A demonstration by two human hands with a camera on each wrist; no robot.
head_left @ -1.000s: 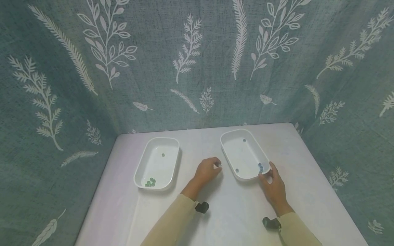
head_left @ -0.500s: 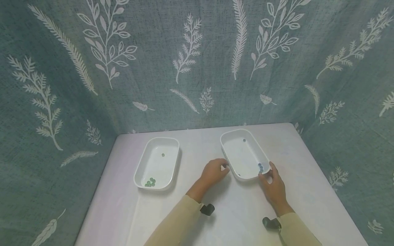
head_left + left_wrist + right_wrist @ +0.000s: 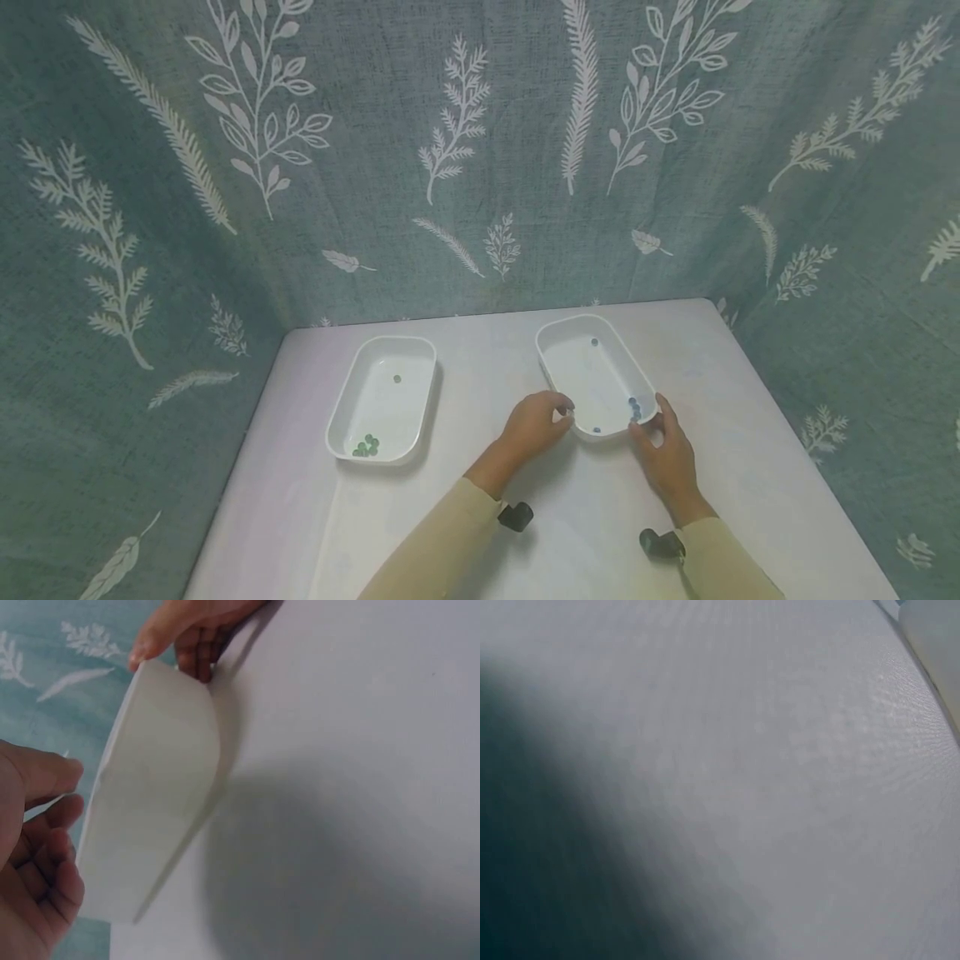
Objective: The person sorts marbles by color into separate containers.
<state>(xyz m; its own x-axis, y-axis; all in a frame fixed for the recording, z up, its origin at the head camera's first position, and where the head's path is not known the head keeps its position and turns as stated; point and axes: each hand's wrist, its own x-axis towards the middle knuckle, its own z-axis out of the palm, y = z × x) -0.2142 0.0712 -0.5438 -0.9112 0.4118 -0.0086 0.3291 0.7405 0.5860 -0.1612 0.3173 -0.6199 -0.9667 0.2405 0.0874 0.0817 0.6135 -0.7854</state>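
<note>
My right hand (image 3: pixel 667 461) grips the near right corner of a white rectangular tray (image 3: pixel 550 333), thumb on the rim and fingers at the outer side. In that tray, several small round blue pieces (image 3: pixel 634 405) cluster by the right hand. One blue piece (image 3: pixel 597 430) lies along the near wall and another (image 3: pixel 595 342) at the far end. My left hand (image 3: pixel 531 429) is at the tray's near left edge, thumb and fingers curled toward each other. In the left wrist view its fingertips (image 3: pixel 72 806) are close to the rim; I cannot tell whether they pinch anything.
To the left stands a second white tray (image 3: pixel 431 392) with several small green pieces (image 3: pixel 366 445) in its near left corner and a single pale green one (image 3: pixel 397 378) further back. A white table (image 3: pixel 480 350) lies under both trays, with a leaf-patterned curtain (image 3: pixel 360 208) behind.
My left hand has moved right, up to the tray's near left edge. One blue piece has shifted rightward along the near wall. My right hand has stayed on the corner.
</note>
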